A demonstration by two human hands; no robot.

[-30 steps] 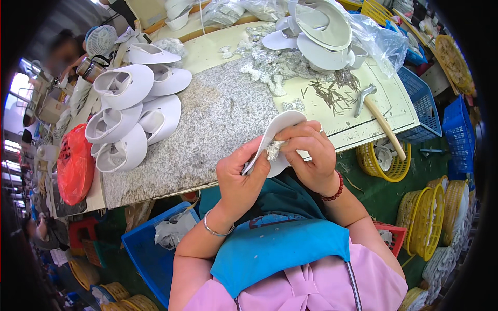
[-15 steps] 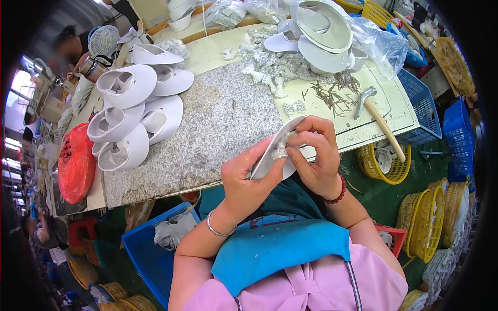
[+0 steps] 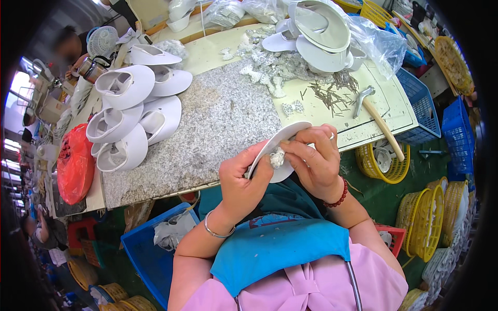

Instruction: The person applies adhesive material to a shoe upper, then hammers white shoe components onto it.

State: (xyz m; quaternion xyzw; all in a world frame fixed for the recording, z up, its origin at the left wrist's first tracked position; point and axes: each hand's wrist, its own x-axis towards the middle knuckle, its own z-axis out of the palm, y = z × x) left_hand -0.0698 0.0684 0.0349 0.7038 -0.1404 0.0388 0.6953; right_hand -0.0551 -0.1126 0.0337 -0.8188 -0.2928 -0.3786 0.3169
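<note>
Lowered the far end of the white shoe upper [image 3: 275, 141] slightly and shifted the crumpled silvery piece [image 3: 277, 158] a little nearer since half a second before. Gripped the upper by the near edge of the table [image 3: 212, 52] between thumb and fingers of the left hand [image 3: 243, 175], while seemingly pinching the silvery piece in the right hand [image 3: 317, 161], fingertips partly hidden. Risked, by judgement, creasing the upper or twisting the piece crooked through uneven pull or a slipping pinch.

L hand [image 3: 245, 171] gripping wht upper [image 3: 282, 133], R hand [image 3: 314, 161] at silvery pc [image 3: 277, 158], hammer [image 3: 382, 122] on tbl [image 3: 390, 87]
</note>
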